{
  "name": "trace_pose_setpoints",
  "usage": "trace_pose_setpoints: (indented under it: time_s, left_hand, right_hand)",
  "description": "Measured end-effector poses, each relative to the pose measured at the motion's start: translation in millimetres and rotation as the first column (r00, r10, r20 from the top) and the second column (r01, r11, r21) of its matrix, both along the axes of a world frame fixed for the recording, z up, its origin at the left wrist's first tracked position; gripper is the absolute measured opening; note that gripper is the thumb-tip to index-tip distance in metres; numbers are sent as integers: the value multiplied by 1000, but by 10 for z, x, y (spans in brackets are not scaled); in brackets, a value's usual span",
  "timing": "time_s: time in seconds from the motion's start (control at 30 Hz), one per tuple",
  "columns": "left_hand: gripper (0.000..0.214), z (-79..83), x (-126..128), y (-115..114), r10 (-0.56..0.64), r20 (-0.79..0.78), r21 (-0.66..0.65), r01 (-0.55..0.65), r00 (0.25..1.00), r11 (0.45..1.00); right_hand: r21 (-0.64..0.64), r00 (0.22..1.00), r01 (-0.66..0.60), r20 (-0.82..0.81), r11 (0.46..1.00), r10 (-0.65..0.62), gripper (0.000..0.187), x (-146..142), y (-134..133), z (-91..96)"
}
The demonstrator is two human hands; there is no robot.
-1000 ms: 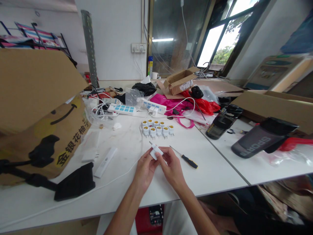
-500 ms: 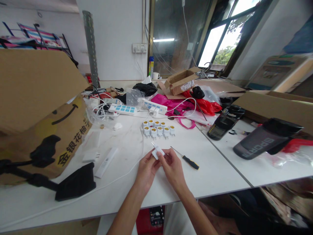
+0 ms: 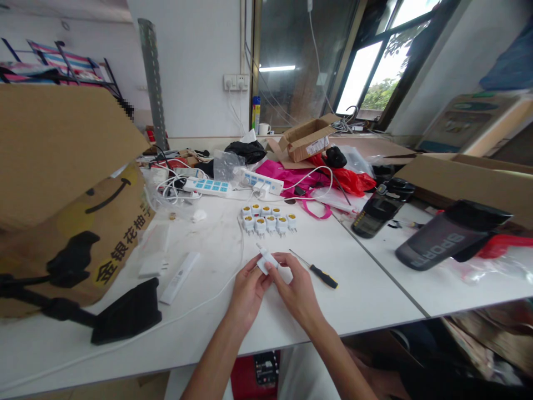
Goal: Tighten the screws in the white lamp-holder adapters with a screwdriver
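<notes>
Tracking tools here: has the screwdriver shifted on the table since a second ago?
No. The screwdriver lies at the same offset from the cluster of white plugs.

L hand (image 3: 245,290) & R hand (image 3: 298,289) meet, fingers pinched, forearms converging.

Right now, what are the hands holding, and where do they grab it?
A small white plug, pinched by fingertips: the left hand on its left side, the right hand on its right side.

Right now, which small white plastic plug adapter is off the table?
The small white plastic plug adapter pinched between left hand and right hand; the other adapters stand clustered behind.
</notes>
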State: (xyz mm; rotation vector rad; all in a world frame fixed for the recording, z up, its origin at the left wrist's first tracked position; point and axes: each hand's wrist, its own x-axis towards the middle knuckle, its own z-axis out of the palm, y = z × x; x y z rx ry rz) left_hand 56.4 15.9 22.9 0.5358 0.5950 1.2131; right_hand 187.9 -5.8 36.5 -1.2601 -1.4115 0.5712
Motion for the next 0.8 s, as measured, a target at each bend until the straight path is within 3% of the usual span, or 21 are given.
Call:
trace_pose_setpoints:
  time_s: [0.27,0.43,0.57,0.8]
  left_hand:
    - [40,9,19,-12,0,0,-5,0,1000,1000]
    - [38,-35,25,-6,59,5,-21,-59,998,998]
    - [36,-67,32,-2,93,-11,-33,-93,996,995]
    - [36,-70,61,6,137,-105,-4,-139,985,990]
  right_hand:
    - [61,991,69,107,996,-75,28,171,-16,-81]
    - [142,918,92,371,986,-139,23,462,-141,-318]
    - [106,860,34,503,994,-83,18,622,-250,-417]
    - [26,816,-77,575,997,47,20,617,-337,-310]
